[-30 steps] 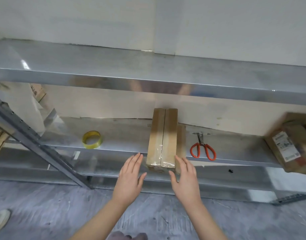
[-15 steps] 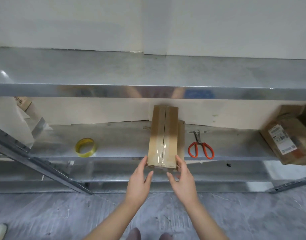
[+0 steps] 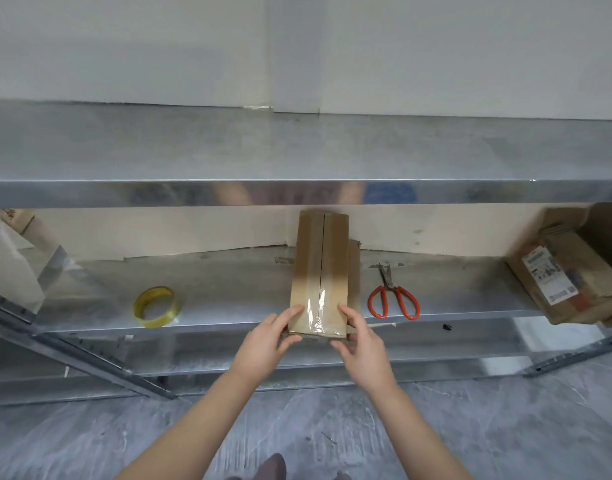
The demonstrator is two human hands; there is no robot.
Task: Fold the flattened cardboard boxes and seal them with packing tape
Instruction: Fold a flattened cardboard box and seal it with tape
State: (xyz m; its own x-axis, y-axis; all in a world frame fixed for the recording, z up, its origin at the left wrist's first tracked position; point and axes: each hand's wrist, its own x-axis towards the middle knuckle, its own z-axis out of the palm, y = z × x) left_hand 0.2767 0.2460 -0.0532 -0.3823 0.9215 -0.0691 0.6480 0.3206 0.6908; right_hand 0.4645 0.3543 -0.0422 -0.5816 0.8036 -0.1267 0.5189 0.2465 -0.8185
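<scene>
Left hand (image 3: 268, 337) and right hand (image 3: 365, 351) hold the box (image 3: 320, 268) on the shelf (image 3: 228, 292), fingers (image 3: 292, 310) pinching its near corners; tape (image 3: 155, 306) left, scissors (image 3: 394, 301) right.

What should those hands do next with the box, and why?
Probably slide the cardboard box toward the person, off the shelf. The left hand and right hand grip its near end, and clear tape covers the seam there; the tape roll and scissors lie apart.
</scene>
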